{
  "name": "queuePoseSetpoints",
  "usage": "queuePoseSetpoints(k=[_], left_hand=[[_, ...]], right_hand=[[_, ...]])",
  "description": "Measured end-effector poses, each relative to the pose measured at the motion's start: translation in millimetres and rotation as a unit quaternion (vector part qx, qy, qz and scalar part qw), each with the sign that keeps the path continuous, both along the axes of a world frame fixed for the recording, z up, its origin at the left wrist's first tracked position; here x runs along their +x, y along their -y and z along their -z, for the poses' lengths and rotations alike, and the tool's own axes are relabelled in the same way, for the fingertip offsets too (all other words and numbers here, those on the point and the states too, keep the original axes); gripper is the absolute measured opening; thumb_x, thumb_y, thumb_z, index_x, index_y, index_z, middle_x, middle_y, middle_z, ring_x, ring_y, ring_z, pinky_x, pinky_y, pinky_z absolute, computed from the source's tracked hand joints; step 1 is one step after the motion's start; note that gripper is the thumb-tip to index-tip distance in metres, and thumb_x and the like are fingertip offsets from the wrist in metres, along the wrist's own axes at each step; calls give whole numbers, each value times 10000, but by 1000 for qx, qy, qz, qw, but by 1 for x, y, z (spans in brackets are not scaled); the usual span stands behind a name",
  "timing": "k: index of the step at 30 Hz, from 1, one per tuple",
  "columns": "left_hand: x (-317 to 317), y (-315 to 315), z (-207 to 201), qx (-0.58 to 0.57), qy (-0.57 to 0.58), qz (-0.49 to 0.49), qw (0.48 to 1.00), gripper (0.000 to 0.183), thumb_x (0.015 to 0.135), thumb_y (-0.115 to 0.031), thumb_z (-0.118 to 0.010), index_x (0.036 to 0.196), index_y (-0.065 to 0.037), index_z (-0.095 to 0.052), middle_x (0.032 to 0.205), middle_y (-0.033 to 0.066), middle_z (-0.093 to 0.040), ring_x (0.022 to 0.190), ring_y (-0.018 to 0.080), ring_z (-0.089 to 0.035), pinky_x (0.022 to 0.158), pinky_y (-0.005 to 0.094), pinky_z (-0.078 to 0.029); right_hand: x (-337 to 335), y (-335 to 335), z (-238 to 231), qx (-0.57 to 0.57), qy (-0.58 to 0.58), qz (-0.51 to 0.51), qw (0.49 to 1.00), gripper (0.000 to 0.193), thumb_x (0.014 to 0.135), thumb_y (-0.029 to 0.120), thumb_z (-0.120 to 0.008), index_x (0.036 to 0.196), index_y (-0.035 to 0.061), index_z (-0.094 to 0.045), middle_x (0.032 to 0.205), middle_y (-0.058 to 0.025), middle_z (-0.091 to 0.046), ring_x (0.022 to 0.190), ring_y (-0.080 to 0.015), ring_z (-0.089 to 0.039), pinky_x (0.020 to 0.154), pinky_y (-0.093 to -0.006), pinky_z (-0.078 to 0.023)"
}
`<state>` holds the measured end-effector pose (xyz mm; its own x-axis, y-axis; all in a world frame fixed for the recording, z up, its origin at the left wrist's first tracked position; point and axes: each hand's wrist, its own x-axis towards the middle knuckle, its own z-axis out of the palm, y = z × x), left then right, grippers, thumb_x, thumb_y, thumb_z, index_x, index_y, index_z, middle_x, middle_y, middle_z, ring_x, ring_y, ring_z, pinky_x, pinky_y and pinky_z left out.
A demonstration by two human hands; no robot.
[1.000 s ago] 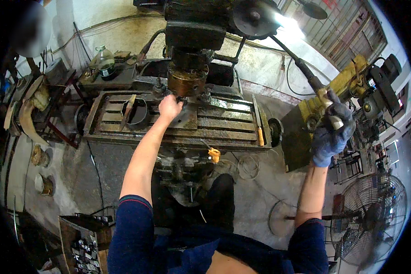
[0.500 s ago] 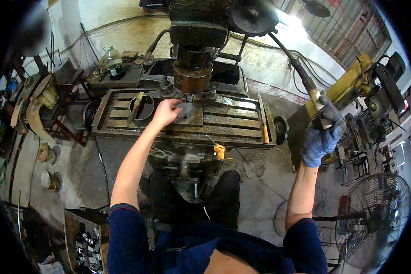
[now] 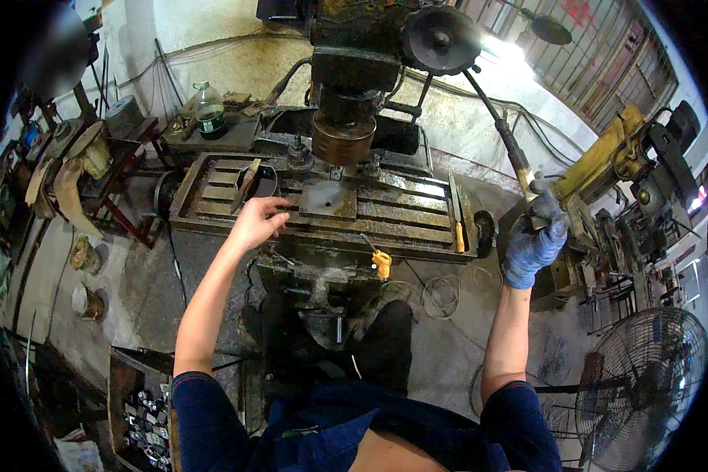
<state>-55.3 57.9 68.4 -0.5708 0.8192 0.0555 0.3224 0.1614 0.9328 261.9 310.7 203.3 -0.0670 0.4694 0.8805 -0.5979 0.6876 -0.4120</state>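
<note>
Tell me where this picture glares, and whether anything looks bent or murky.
In the head view, a bright white lamp glares at upper right; in that head view, the long, slotted, dark metal table shines toward its right rear; in the head view again, the bulky black machine head looks murky, and outer edges curve into black corners.

Bare left hand (image 3: 258, 223), fingers loosely parted, at a metal table's (image 3: 405, 223) front edge; gloved right hand (image 3: 536, 236) grips a lever (image 3: 511, 149). Brush (image 3: 247, 182) and pot (image 3: 268, 186) sit toward the left edge; a file (image 3: 455, 203) lies along the right.
</note>
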Motion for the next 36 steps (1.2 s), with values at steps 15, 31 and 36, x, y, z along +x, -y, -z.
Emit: queuePoseSetpoints(k=[15,31,36], left_hand=[[7,20,-9,29,18,-2,999,268,823,-41,-568,1072,55,-554,729,70,-615,600,97,-559,518,252,-476],[16,302,-19,-41,-16,-282,958,314,813,-88,-607,1093,42,-547,744,74,-605,604,109,-546,550,256,-463],[60,431,13,-140,-41,-504,851,289,796,-77,-593,1053,51,-567,748,94,-621,589,122,-561,520,275,-452]], right_hand=[[2,-9,28,-14,16,25,999,471,861,418,-476,646,4,-536,742,-135,-566,903,-286,-525,936,-462,-310],[54,-65,23,-52,93,60,992,443,844,317,-475,1089,-46,-541,1113,-161,-554,1005,-222,-505,900,-343,-364],[16,-5,-14,-35,83,70,993,542,884,377,-362,1168,-67,-486,1269,-197,-453,1181,-292,-406,1023,-392,-267]])
